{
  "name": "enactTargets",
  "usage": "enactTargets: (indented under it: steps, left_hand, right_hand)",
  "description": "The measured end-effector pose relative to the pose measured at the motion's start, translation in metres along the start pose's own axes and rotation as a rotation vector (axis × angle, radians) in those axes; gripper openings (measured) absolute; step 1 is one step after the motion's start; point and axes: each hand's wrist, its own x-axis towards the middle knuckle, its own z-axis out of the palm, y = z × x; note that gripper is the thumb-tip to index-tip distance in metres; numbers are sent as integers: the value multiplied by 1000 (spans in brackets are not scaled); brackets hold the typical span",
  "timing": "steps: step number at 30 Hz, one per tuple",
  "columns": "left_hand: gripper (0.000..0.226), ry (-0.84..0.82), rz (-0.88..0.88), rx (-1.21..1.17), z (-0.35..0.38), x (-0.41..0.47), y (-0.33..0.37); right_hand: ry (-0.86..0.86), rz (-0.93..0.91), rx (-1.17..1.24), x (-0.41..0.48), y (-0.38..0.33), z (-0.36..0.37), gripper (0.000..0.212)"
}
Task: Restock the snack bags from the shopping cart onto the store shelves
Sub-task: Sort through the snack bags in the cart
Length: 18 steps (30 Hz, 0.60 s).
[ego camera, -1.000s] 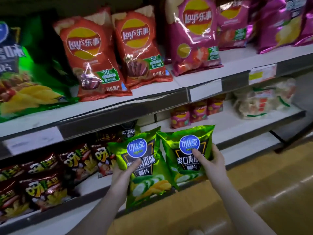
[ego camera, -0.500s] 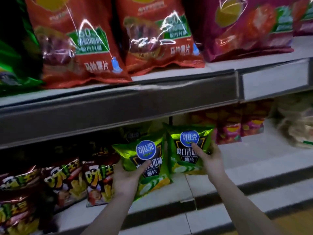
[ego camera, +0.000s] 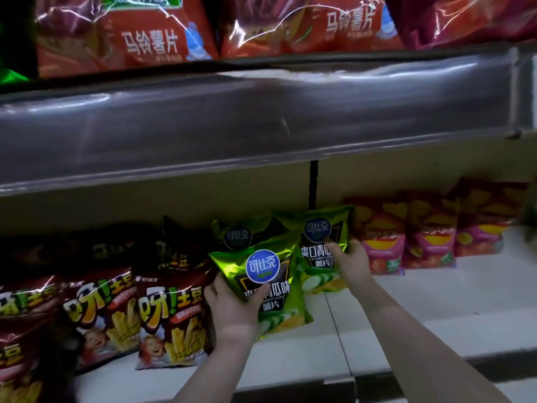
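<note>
left grip [ego camera: 232, 308]: bare hand, curled round the left edge of the front green foil chip bag [ego camera: 270, 286] with a round blue logo. thumb lies across the front just under the logo, fingers hidden behind.
front green foil chip bag: on the lower shelf, near its front edge, tilted a bit to the left, touching the dark red fries bag beside it. lower edge is down at the shelf surface, can't tell if it carries its own weight.
right grip [ego camera: 353, 264]: bare hand, curled round the right edge of the second green foil chip bag [ego camera: 318, 245], same print. thumb on the front below the logo, other fingers behind, not visible.
second green foil chip bag: deeper in the shelf, about upright, partly behind the front one, just beside the small pink bags.
third green foil bag [ego camera: 241, 232]: further back in shadow, behind the front bag.
lower shelf [ego camera: 436, 303]: white metal board, beige back panel.
left of the green bags: row of dark red glossy fries bags [ego camera: 171, 312] with yellow lettering, more behind them in shadow.
right of the green bags: three small pink-and-red chip bags [ego camera: 430, 239], side by side near the back panel.
upper shelf: grey price rail [ego camera: 261, 117] with a clear strip runs across the view. big red chip bags [ego camera: 125, 39] stand above it, tops out of view.
arms: both forearms bare, coming in from the bottom edge.
</note>
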Motion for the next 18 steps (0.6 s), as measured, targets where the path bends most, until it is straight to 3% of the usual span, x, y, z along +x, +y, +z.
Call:
enactTargets:
  steps: [3,5,8,15,18]
  left_hand:
    - [89,18,-18,-38,2,-3,4]
    - [90,61,-13,-47,3,-4,6]
    - [84,95,-64,-22,2,-12,12]
    - [74,81,-97,-233,16,-17,-18]
    - [72,26,-98,-181,-4,-42,17]
  right_hand:
    - [8,-19,-284,5,-4,1,46]
    - [39,-26,-348,5,-10,3,52]
    - [85,-14,-283,0,-15,4,54]
    - [132,-119,48,-49,-24,-16,34]
    - [142,-99,152,-75,-39,-22,27]
